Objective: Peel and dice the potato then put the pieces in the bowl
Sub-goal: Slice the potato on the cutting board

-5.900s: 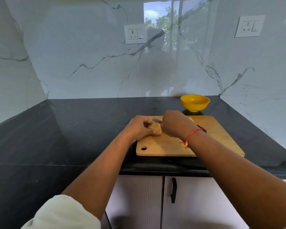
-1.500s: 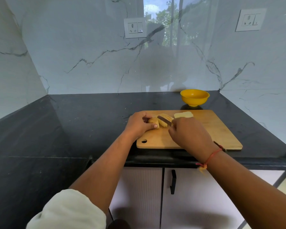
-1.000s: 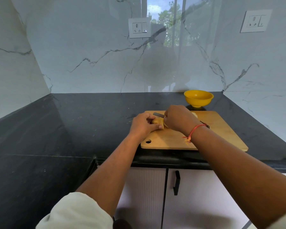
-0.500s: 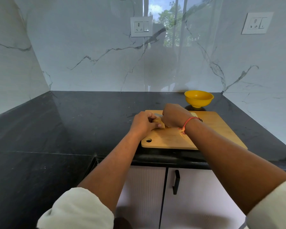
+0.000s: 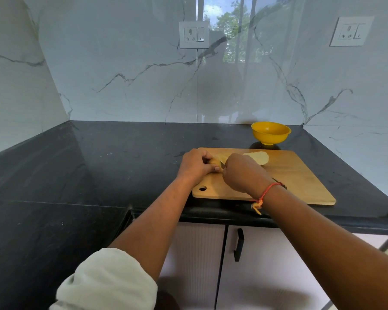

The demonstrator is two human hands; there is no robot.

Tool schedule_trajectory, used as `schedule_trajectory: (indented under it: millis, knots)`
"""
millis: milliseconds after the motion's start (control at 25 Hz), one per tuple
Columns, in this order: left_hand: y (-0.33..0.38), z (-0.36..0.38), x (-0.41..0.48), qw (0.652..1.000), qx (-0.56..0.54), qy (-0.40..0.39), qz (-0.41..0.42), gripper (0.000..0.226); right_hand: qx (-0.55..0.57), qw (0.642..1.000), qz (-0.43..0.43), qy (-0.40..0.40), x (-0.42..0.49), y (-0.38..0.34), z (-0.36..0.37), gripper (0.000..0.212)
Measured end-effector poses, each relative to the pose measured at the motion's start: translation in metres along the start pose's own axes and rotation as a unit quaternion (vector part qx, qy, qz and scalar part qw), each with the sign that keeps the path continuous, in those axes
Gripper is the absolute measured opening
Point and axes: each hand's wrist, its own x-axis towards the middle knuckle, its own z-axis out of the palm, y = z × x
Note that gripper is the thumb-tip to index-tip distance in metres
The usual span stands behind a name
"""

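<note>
A wooden cutting board (image 5: 300,175) lies on the black counter. My left hand (image 5: 194,165) pins the yellow potato (image 5: 215,161) at the board's back left corner. My right hand (image 5: 242,173) grips a knife (image 5: 222,163); only a short bit of blade shows against the potato, and the dark handle end peeks out by my wrist. A pale flat potato slice (image 5: 259,157) lies on the board just behind my right hand. The yellow bowl (image 5: 271,132) stands behind the board near the wall; its inside is not visible.
The black counter (image 5: 99,164) runs left and wraps round the corner. Marble walls close the back and right, with sockets (image 5: 194,34) above. Below the counter edge are white cabinet doors with a black handle (image 5: 239,245).
Over the last second my right hand has drawn back toward me with the knife, uncovering the cut slice behind it. My left hand stays on the potato.
</note>
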Motion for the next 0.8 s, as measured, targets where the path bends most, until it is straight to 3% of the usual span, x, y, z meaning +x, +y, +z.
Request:
schedule_trajectory:
  millis: [200, 320, 600, 800]
  knots:
    - [-0.001, 0.001, 0.001, 1.000, -0.009, -0.002, -0.005, 0.040, -0.031, 0.999, 0.025, -0.037, -0.014, 0.006, 0.011, 0.014]
    - [0.000, -0.001, 0.000, 1.000, -0.007, -0.008, -0.013, 0.044, -0.057, 0.998, -0.008, -0.040, -0.018, 0.014, 0.018, 0.016]
    - [0.001, -0.003, 0.001, 1.000, -0.007, -0.019, -0.012, 0.039, -0.105, 0.990, -0.091, 0.033, -0.038, 0.041, 0.022, 0.044]
    - [-0.001, -0.002, 0.001, 0.999, -0.024, -0.024, -0.021, 0.044, -0.041, 0.991, -0.079, 0.104, -0.036, 0.054, 0.012, 0.025]
